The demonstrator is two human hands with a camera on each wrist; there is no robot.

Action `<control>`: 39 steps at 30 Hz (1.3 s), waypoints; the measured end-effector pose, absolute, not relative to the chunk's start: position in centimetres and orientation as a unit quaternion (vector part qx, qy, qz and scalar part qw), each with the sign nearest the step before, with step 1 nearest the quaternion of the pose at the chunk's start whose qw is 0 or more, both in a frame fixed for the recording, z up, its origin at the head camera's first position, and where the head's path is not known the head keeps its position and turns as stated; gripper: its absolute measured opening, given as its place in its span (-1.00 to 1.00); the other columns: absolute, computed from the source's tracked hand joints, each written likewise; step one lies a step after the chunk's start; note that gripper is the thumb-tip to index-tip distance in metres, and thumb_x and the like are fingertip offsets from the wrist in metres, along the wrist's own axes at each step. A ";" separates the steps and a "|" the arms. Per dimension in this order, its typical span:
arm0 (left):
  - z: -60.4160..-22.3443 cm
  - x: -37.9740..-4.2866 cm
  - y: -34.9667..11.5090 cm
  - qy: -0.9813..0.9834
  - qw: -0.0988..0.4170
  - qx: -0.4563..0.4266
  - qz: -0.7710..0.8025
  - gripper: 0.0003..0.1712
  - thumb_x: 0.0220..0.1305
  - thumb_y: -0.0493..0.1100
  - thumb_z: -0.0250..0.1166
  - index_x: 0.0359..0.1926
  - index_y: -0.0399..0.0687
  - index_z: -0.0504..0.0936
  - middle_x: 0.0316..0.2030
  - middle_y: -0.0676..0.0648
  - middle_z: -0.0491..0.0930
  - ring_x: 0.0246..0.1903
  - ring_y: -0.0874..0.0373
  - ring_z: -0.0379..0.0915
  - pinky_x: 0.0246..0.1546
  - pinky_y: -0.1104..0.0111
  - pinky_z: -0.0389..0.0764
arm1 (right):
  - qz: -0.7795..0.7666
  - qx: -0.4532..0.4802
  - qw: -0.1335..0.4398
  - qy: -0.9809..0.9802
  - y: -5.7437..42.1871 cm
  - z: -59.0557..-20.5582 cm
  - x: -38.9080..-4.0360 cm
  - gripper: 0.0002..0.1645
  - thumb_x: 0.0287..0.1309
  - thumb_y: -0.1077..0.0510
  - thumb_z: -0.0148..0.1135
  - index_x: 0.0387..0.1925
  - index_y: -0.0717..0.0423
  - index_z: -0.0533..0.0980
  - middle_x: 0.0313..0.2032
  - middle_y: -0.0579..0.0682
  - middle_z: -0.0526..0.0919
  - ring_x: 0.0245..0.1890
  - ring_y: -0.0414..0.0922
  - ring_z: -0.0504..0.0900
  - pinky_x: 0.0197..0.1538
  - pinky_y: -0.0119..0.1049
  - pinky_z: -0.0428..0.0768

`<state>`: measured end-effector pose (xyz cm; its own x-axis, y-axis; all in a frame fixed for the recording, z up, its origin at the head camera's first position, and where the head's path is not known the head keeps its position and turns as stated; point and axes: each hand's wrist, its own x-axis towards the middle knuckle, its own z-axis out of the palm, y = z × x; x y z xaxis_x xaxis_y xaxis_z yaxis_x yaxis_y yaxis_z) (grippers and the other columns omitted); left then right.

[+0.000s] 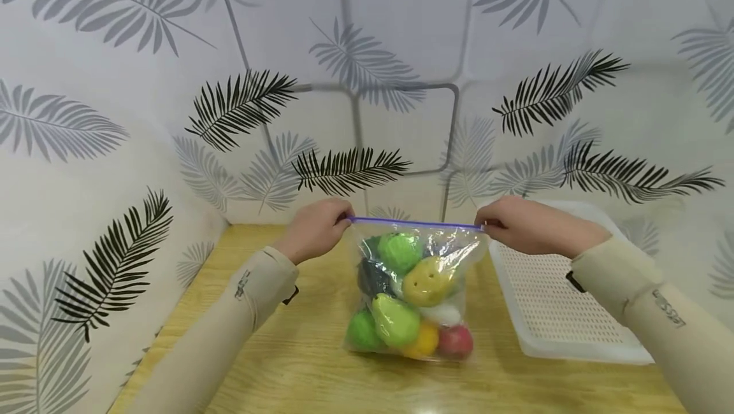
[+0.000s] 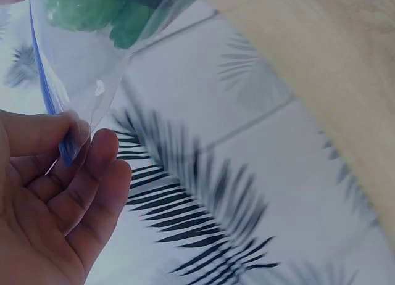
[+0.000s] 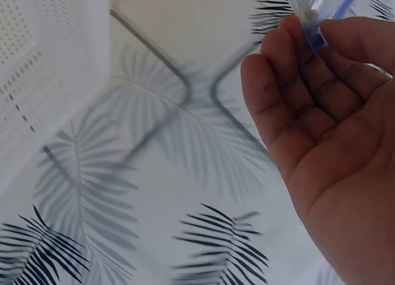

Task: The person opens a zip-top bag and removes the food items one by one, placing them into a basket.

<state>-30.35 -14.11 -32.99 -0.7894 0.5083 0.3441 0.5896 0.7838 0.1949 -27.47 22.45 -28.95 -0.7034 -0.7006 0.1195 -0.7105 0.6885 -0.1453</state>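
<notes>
Left hand: pinching purple strip at left
Right hand: pinching its right end
Bag: extending below both, strip running left-right

Both arms reach forward, left fingers and right fingers pinched.

Upright clear bag of produce

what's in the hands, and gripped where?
A filled clear bag, by its purple top strip: left hand pinches one end, right hand the other.
</notes>
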 end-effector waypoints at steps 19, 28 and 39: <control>-32.9 -27.0 -9.1 -0.890 0.241 -0.380 -0.078 -0.77 0.19 -0.04 0.17 -0.20 -0.01 0.60 -0.28 0.07 0.55 -0.24 0.20 0.38 -0.14 0.25 0.53 | 0.131 0.367 0.126 -0.912 23.7 -29.5 -23.3 -0.72 0.13 0.40 0.20 -0.12 0.11 0.49 -0.45 -0.15 0.57 -0.45 -0.27 0.47 -0.36 -0.22 0.57; -30.8 -25.7 1.3 -0.874 0.214 -0.435 -0.037 -0.73 0.33 0.06 0.10 -0.16 0.05 0.61 -0.27 0.13 0.56 -0.31 0.27 0.42 -0.49 0.41 0.56 | 0.131 0.362 0.144 -0.912 23.5 -29.2 -23.1 -0.71 0.09 0.36 0.27 -0.44 0.03 0.33 -0.62 -0.16 0.38 -0.62 -0.25 0.32 -0.56 -0.32 0.39; -31.7 -25.9 4.4 -0.855 0.238 -0.451 -0.097 -0.77 0.38 0.04 0.11 -0.33 0.16 0.64 -0.43 0.22 0.57 -0.43 0.37 0.37 -0.58 0.44 0.47 | 0.138 0.387 0.164 -0.897 23.4 -29.7 -23.1 -0.69 0.11 0.35 0.27 -0.49 0.00 0.33 -0.60 -0.17 0.39 -0.58 -0.25 0.36 -0.54 -0.33 0.42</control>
<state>-25.86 4.39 -31.71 -0.4803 0.7247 0.4941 0.8173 0.5743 -0.0478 -23.12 23.39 -29.74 -0.6459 -0.6490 0.4020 -0.7400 0.6617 -0.1208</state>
